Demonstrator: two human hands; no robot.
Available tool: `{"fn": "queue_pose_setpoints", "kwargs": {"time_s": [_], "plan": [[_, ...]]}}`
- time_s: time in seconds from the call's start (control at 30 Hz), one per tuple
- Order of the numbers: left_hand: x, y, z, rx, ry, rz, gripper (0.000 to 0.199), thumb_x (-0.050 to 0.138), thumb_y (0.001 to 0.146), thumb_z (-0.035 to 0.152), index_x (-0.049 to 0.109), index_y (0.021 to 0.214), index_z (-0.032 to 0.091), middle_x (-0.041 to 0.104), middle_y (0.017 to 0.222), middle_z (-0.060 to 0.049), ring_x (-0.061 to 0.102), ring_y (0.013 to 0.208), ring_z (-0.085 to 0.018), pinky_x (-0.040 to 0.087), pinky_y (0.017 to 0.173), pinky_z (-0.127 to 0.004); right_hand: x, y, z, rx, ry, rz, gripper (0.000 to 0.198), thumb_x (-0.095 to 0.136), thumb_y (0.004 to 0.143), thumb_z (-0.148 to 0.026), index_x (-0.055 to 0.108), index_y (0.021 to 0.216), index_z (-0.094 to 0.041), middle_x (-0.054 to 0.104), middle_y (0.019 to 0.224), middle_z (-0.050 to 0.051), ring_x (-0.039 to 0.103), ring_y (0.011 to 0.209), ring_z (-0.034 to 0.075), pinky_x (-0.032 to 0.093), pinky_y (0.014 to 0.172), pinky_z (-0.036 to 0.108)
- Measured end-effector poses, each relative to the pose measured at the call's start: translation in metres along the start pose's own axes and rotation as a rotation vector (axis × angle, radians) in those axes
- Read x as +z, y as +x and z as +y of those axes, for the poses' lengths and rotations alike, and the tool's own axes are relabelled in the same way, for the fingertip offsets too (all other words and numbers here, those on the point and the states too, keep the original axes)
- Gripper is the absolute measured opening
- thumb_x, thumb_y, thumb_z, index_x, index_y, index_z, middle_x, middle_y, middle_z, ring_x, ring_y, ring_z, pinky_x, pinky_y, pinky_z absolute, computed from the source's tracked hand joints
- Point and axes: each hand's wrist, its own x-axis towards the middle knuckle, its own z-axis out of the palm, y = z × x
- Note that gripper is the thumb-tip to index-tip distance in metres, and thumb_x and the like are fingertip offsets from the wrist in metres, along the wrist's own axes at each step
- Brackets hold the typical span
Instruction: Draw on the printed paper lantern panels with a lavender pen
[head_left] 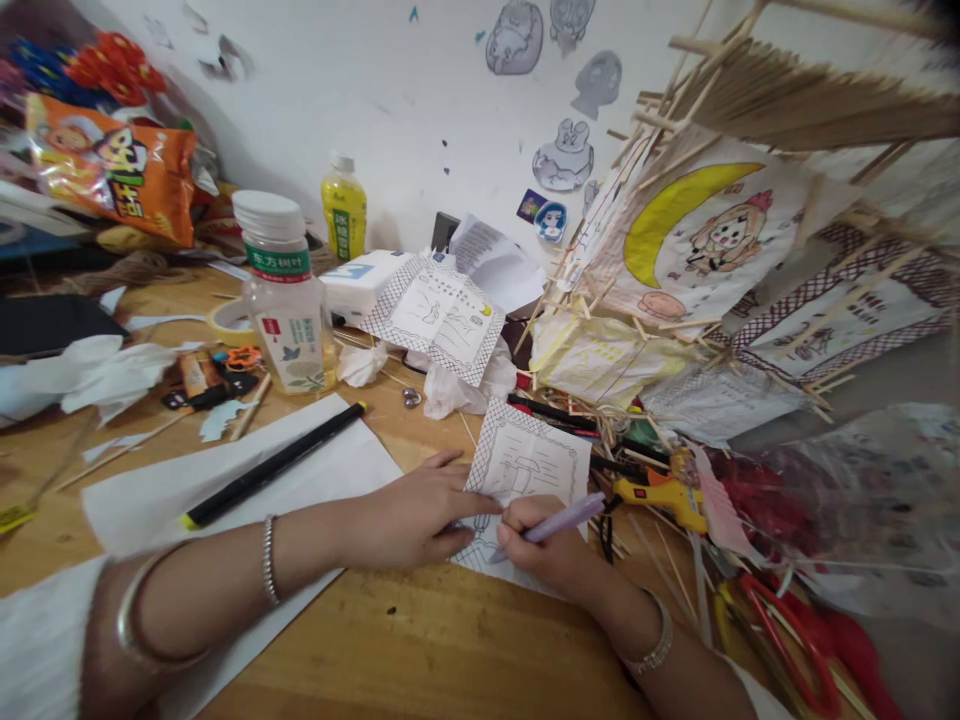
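Note:
My right hand (544, 545) is closed round a light purple pen (566, 518), its tip down at the lower part of a small sheet with a line drawing (551, 450). That drawing has a crosshatched border and lies on the wooden table. My left hand (420, 510) rests flat, fingers stretched out, on the left edge of the same sheet. Under my left forearm lies a large white sheet of paper (360, 455). A black marker with yellow ends (274, 465) lies across it.
Behind stand a clear bottle with a white cap (289, 300) and a yellow drink bottle (345, 210). Another drawing (442, 312) leans on a white tissue pack (360, 280). A stick-framed paper lantern (690, 230) rises at right, near a yellow glue gun (664, 495) and red-handled scissors (787, 640).

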Motion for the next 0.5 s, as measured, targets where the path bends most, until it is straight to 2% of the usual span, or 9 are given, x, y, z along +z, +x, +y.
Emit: {"fn": "queue_pose_setpoints", "kwargs": {"time_s": [0.5], "plan": [[0.0023,-0.0006,-0.0022,0.015,0.000,0.008,0.040,0.056,0.082,0.017,0.059,0.120,0.029,0.067,0.112,-0.003,0.056,0.108,-0.025,0.026,0.106,-0.046,0.0001,-0.0011,0.0016,0.029,0.013,-0.019,0.030,0.047,0.076,-0.023,0.036,0.048,-0.021,0.037,0.047,-0.005,0.035,0.045,0.009,0.027,0.045,0.022]]}}
